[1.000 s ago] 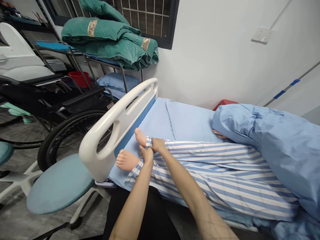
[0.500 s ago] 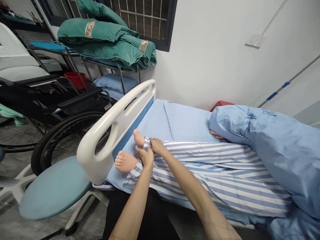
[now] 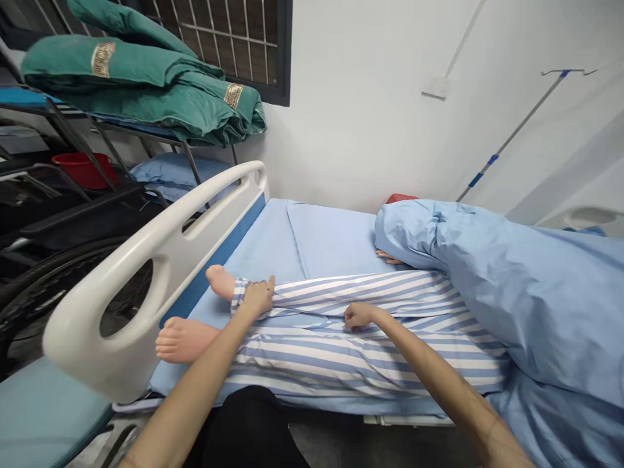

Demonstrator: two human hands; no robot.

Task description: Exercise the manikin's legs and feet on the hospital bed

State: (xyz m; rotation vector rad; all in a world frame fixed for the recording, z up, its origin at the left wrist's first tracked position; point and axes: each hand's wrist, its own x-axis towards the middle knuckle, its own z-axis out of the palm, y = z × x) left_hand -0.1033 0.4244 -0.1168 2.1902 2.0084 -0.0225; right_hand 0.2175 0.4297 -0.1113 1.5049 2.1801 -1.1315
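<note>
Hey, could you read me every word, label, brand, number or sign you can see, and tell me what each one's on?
No readable text anywhere in view.
Wall socket: any marking is too small and blurred to read.
Patterned band on the green bedding: no words I can make out.
Striped trousers: no lettering visible.

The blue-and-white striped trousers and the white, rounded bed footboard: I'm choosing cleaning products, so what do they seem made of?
Striped trousers: matte woven cloth, perhaps cotton or a blend, with soft creases. White footboard: likely moulded plastic, smooth and slightly glossy, judging by its sheen and rounded cut-outs.
</note>
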